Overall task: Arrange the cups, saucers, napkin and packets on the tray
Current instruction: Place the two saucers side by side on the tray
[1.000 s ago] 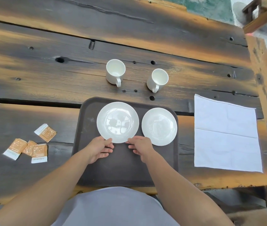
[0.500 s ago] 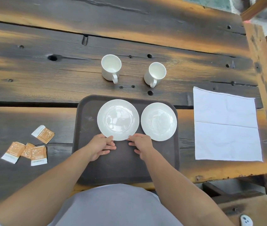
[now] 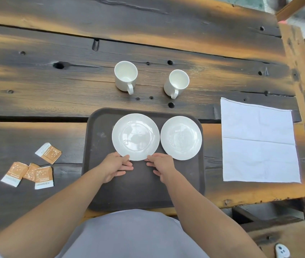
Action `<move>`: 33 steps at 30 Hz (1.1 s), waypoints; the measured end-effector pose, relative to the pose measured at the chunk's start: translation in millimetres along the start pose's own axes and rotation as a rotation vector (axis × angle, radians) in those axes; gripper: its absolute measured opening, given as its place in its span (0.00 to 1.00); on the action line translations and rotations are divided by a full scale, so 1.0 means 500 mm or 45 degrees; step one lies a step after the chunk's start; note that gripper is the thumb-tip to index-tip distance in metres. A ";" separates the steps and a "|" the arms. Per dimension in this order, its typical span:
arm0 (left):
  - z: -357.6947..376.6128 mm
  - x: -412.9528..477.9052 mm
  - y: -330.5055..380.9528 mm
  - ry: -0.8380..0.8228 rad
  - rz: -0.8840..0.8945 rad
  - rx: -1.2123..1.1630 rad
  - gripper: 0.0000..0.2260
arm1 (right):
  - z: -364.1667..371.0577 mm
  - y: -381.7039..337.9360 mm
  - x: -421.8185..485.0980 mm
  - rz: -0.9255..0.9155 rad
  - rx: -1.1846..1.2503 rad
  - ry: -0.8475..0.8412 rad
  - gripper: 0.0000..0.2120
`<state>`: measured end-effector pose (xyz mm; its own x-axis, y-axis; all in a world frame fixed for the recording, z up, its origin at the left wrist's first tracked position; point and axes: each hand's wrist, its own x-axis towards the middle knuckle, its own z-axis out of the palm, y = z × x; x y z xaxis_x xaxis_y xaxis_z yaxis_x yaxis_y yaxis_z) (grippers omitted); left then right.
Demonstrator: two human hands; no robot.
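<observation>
Left hand point(image 3: 117, 165): fingers loosely extended and spread, lying on the tray point(image 3: 95, 164), thumb tip touching the near rim of the left saucer point(image 3: 135, 136); nothing gripped. Right hand point(image 3: 162, 164): fingers likewise relaxed and pointing inward, foremost fingertip against the same near rim just beside the left thumb; nothing pinched. Left saucer: white, glossy, flat on the tray's far half. Right saucer point(image 3: 181, 138): white, just beside the first with a narrow gap, near the tray's right edge. Tray: dark brown, rounded corners, near half bare apart from the hands, near edge at the table's edge. Left cup point(image 3: 126, 76) and right cup point(image 3: 176, 83): white, upright, handles turned toward the person, standing apart on the table point(image 3: 36, 86) beyond the tray. Napkin point(image 3: 257, 142): white, unfolded flat with a crease across its middle, on the table right of the tray. Packets point(image 3: 43, 175): four, orange and white, on the table left of the tray, one lying apart from a cluster of three that overlap; printed lettering present, too small to read. Table: heavy planks, charred dark with worn orange patches, knot holes and cracks. Surroundings: wooden furniture at upper right; grey garment point(image 3: 129, 235) at the bottom of the view
</observation>
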<state>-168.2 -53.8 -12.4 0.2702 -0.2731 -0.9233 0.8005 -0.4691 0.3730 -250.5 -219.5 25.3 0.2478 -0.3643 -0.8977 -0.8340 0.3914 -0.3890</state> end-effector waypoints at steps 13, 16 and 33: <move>0.009 -0.008 -0.005 0.064 0.077 0.081 0.07 | -0.007 -0.001 0.002 0.013 -0.060 -0.025 0.07; 0.008 -0.011 -0.010 0.090 0.078 0.067 0.08 | -0.022 -0.002 0.001 0.021 -0.123 -0.071 0.09; 0.050 -0.044 -0.021 0.196 0.015 0.059 0.06 | -0.089 0.003 -0.020 0.024 -0.312 -0.136 0.07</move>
<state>-195.8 -63.8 6.5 0.3615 -0.1483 -0.9205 0.7723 -0.5055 0.3847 -276.2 -252.6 43.0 0.2709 -0.2626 -0.9261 -0.9303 0.1760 -0.3220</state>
